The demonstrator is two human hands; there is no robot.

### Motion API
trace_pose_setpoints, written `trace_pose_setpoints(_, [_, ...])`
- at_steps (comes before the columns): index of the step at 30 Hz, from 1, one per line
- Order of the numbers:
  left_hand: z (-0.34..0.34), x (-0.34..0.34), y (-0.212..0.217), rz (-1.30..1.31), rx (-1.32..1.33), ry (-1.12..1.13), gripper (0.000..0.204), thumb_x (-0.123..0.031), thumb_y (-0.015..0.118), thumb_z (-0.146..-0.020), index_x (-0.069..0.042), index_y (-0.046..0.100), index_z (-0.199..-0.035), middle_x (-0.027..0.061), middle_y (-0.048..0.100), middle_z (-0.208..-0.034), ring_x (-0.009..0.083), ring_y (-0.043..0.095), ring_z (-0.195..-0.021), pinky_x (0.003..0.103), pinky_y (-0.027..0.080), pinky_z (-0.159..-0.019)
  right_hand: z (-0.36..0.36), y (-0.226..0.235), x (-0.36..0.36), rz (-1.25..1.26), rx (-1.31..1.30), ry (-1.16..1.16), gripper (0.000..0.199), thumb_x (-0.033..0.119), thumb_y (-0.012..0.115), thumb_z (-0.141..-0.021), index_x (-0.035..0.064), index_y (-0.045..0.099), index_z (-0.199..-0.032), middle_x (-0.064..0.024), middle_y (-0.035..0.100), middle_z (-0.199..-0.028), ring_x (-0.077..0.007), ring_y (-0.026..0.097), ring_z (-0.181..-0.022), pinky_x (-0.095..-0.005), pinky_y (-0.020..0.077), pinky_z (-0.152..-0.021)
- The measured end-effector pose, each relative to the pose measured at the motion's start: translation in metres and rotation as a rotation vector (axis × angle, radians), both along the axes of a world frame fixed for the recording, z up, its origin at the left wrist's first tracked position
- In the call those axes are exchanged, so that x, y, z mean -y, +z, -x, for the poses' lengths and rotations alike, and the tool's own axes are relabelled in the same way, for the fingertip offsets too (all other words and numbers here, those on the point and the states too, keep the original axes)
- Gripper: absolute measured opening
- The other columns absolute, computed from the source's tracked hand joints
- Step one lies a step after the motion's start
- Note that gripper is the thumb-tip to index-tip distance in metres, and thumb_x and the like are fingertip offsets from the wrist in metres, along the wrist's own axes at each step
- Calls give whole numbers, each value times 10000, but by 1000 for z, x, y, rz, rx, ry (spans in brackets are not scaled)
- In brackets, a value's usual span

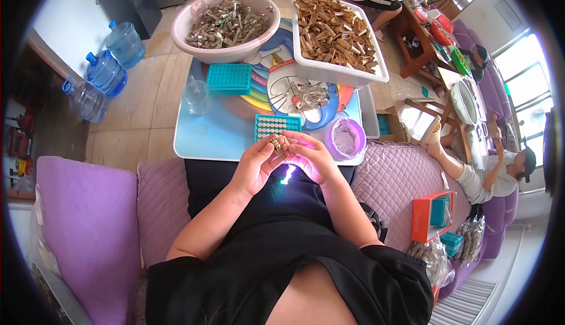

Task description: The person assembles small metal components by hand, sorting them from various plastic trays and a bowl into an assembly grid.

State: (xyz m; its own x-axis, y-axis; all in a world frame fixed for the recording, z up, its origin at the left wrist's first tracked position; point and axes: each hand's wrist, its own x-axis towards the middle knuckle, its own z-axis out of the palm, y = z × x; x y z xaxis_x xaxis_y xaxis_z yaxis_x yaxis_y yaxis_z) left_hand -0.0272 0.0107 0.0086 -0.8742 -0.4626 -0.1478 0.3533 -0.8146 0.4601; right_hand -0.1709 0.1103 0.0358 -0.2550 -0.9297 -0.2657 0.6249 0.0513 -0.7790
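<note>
Just nearer me than the teal peg tray [277, 126], my left hand [254, 166] and right hand [313, 159] pinch 1 small brown piece [278, 144] between the fingertips, held close to see it. Beyond the tray, within reach on the bench [212, 140], stand 2 tubs: the white rectangular tub [376, 77] of brown pieces, the round basin [194, 16] of scraps.

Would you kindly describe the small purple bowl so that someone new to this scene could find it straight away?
Start at the light blue low table in front of the seated person. Go to its near right corner, just beyond the right hand. There stands the small purple bowl, round and filled with pale powder, far smaller than the big pink basin and white rectangular tub at the far side.
</note>
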Motion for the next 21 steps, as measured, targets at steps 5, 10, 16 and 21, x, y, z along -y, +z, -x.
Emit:
trace_pose_setpoints(5, [2,-1,-4,73,-19,-59,261,-155,495,-938,-6,519,-1151,86,581,-1087,171,568,-1031,303,466,-922,-3,15,-5,-34,-135,-78,472,-31,613,-799,11,474,-1249,-92,604,-973,-148,595,-890,-272,486,-789])
trace_pose_setpoints(10, [3,-3,-5,56,14,-9,230,-122,503,-932,-19,547,-1133,80,594,-1093,175,584,-1013,336,474,-932,-16,24,-6,-35,-632,-144,464,-76,623,-759,-7,484,-1196,-61,586,-912,-121,573,-881,-259,467,-802])
trace_pose_setpoints(16, [1,-2,-8,109,74,3,262,-106,539,-910,-25,536,-1159,71,590,-1099,168,581,-1011,327,483,-914,-33,18,-1,-38,-1024,-239,340,-27,659,-762,-7,563,-1088,-51,616,-872,-108,604,-822,-248,496,-755])
trace_pose_setpoints(21, [0,-1,-10,101,115,38,289,-104,565,-895,-35,533,-1174,68,585,-1110,156,576,-1013,311,491,-892,-33,15,3,18,-1133,-277,299,13,692,-730,20,617,-1019,-95,642,-854,-171,636,-753,-279,512,-692])
